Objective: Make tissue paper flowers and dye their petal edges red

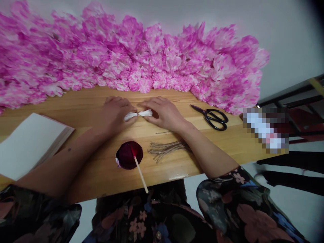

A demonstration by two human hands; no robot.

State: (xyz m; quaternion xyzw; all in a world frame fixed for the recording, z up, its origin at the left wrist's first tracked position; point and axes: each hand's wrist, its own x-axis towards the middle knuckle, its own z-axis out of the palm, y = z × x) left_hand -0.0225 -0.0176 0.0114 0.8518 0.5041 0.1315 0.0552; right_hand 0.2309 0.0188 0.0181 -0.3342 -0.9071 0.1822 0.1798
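A small white bundle (145, 113), pinched narrow at its middle like a bow, lies between my two hands over the wooden table. The fingers of my left hand (114, 114) close on its left end. My right hand (164, 113) has its fingers and thumb round the right end. Nearer to me is a bowl of dark red liquid (126, 157), with a wooden stick (141, 175) leaning out over its rim. A bunch of thin brown twine-like stems (164, 149) lies beside the bowl, partly under my right forearm.
Black-handled scissors (215, 118) lie right of my right hand. A stack of white paper (35, 141) is at the left. Pink and white flowers (152, 57) line the table's back. A blurred-out item (265, 130) sits at the right end of the wooden table (86, 184).
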